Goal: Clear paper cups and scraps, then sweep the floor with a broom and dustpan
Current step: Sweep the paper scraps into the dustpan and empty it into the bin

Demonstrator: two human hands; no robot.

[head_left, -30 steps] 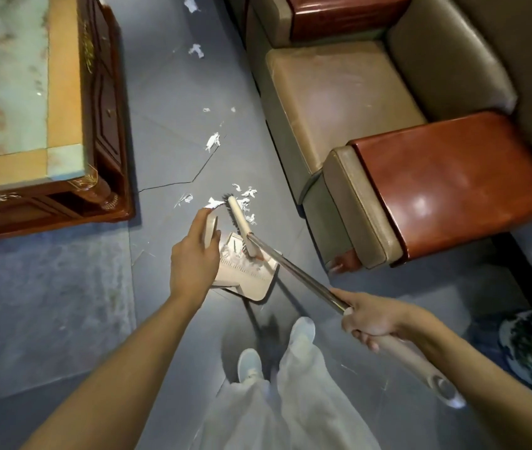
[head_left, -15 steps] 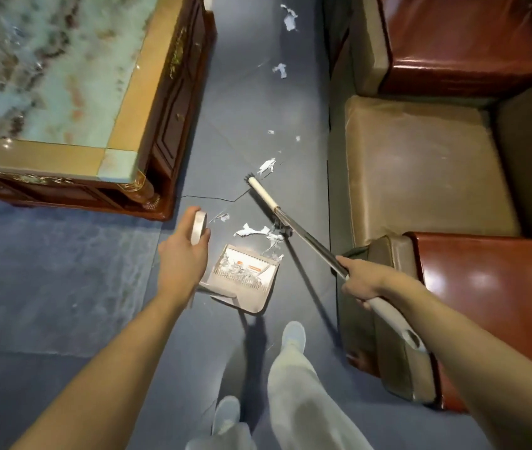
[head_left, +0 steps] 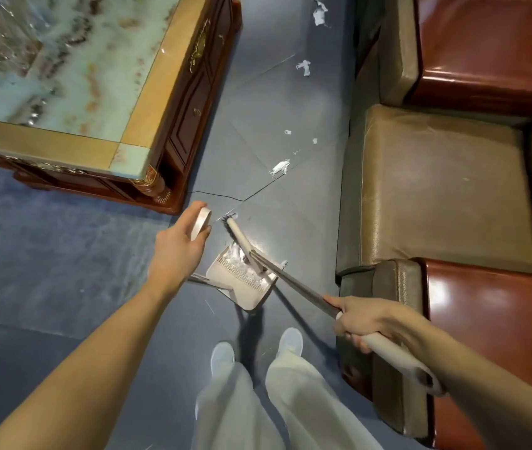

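We look from one wide-angle camera worn on the head, tilted forward and steeply down onto the grey-blue tiled floor (head_left: 258,108), at standing height; our own pale trousers (head_left: 290,401) fill the bottom edge directly beneath us.

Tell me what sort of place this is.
Probably a living room or lounge: a leather sofa with glossy red-brown armrests, a marble-topped carved coffee table opposite it, and a grey tiled floor between them, littered with paper scraps.
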